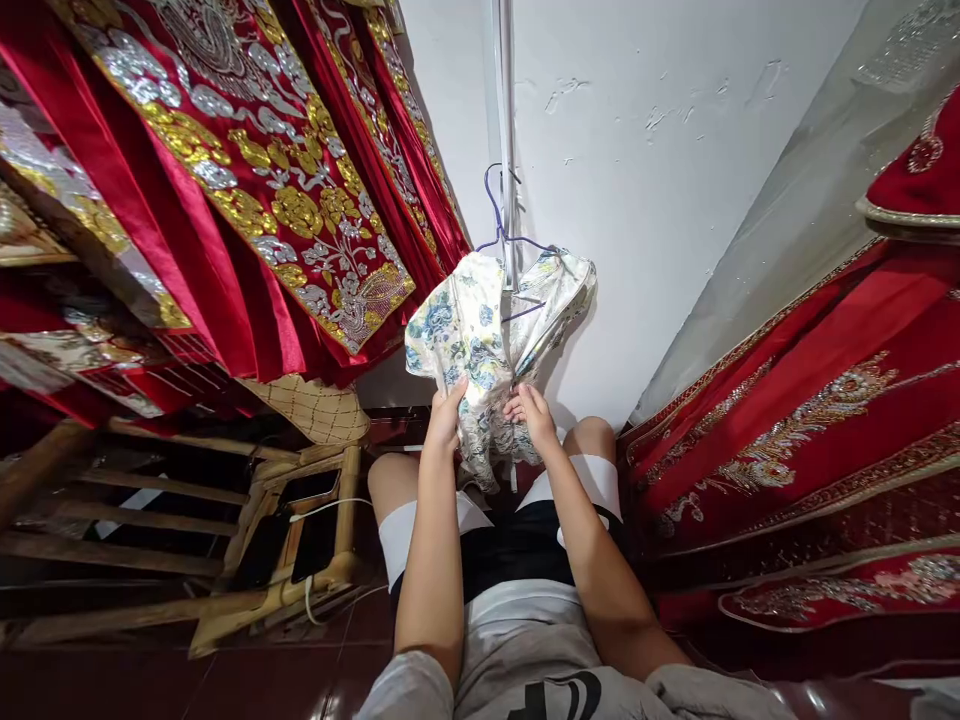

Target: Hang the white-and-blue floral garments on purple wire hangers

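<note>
A short-sleeved white garment with a blue and green floral print (471,330) hangs in front of me on a purple hanger (491,205). Its neck is open at the front, and its lower part is bunched up above my lap. My left hand (448,415) grips the garment's left side, thumb on the front and the other fingers behind the cloth. At the front edge, my right hand (534,415) has its thumb and fingers closed on the fabric near the waist. Whatever small detail lies between those right fingertips is too small to make out.
A white pole (507,120) runs down the white wall (637,150) behind the hanger. Red embroidered garments (300,190) hang at left, and more red beaded cloth (810,430) at right. A wooden chair (345,520) bears phones (262,550) and a white cable (330,506).
</note>
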Demonstrator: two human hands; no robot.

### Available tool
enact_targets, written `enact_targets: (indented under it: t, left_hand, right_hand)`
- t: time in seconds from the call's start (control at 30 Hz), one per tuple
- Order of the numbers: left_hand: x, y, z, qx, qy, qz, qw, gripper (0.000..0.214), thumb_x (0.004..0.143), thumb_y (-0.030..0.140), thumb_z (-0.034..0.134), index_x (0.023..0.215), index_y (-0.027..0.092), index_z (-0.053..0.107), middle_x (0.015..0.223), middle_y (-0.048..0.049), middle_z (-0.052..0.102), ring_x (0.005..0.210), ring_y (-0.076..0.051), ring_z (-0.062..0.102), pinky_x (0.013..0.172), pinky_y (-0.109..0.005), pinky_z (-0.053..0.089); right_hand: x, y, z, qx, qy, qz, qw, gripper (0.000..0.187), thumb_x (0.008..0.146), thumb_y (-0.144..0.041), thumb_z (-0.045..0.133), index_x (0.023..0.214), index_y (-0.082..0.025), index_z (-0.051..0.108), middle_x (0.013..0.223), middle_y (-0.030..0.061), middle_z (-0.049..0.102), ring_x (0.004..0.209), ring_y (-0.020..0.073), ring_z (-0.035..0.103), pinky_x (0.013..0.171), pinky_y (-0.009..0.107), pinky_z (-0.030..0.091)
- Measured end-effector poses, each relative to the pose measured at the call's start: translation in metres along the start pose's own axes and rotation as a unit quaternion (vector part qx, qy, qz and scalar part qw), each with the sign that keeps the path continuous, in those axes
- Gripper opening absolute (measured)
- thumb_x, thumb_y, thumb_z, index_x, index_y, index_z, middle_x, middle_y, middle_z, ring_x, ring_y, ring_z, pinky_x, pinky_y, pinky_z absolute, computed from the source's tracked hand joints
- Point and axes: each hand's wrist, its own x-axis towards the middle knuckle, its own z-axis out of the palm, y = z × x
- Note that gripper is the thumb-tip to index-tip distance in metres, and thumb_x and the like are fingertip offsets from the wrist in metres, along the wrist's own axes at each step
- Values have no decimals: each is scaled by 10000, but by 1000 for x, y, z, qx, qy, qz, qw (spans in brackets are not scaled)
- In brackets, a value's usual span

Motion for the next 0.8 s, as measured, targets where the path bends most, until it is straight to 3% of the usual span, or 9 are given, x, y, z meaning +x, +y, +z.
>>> enact_targets:
  t: [0.13,0.27,0.33,0.4,0.47,0.53,0.6,0.67,0.8]
  left_hand:
    - [-14,13,2,7,-17,6,1000,504,734,466,834,1118,174,691,1045,-119,763,1072,-322,710,923,-402,576]
    - [-21,18,8,90,48,31,994,395,792,445,775,1058,173,670,1027,-101,739,1111,-308,676,933,-378,552]
    - [-27,16,11,140,124,112,976,380,829,384,728,1138,193,618,1164,-99,699,1190,-286,631,1006,-372,515]
    - [-34,12,13,186,207,226,934,467,853,325,689,1278,227,524,1373,-111,589,1298,-264,558,1112,-376,441]
    - [-41,2,16,229,240,295,896,499,867,298,664,1324,245,470,1474,-129,487,1368,-257,488,1184,-387,363]
    - [-46,-12,21,261,178,292,903,408,866,294,657,1246,239,521,1400,-142,531,1327,-271,509,1177,-405,367]
    - [-48,-27,28,257,45,255,931,312,843,285,666,1140,237,585,1232,-127,623,1199,-277,590,1100,-410,439]
    - [-48,-37,36,220,-42,222,949,237,820,290,671,1047,237,627,1073,-97,670,1059,-265,645,1003,-396,496]
    - [-46,-44,46,185,-54,204,960,116,853,335,638,912,235,631,912,-61,676,902,-230,657,869,-349,518]
  right_hand:
    - [-4,-23,2,-44,-78,-26,996,394,824,-615,610,765,-231,545,568,-29,562,513,119,500,494,240,370]
    - [-7,-30,3,-59,-19,-9,998,278,801,-466,584,661,-232,530,540,-23,518,503,127,453,498,261,362]
    - [-9,-29,-1,-52,20,-6,998,264,784,-417,559,603,-234,499,522,-22,481,494,129,430,492,268,346]
    - [-11,-29,-5,-48,36,-6,998,261,767,-386,546,563,-236,483,497,-24,447,481,128,407,488,272,329]
    - [-14,-31,-7,-51,26,-4,998,242,750,-356,541,546,-233,498,478,-23,447,472,125,397,487,268,314]
    - [-17,-35,-7,-68,-13,1,998,219,730,-326,541,536,-224,529,462,-20,469,462,120,395,487,260,304]
    - [-19,-40,-6,-99,-69,3,993,205,724,-309,543,547,-211,574,446,-21,486,455,116,402,492,253,309]
    - [-21,-45,-6,-126,-110,2,986,208,734,-304,543,569,-198,615,439,-18,506,458,119,423,503,249,327]
    - [-23,-56,-9,-130,-112,12,985,209,740,-292,547,590,-186,646,455,-11,545,460,113,438,499,240,325]
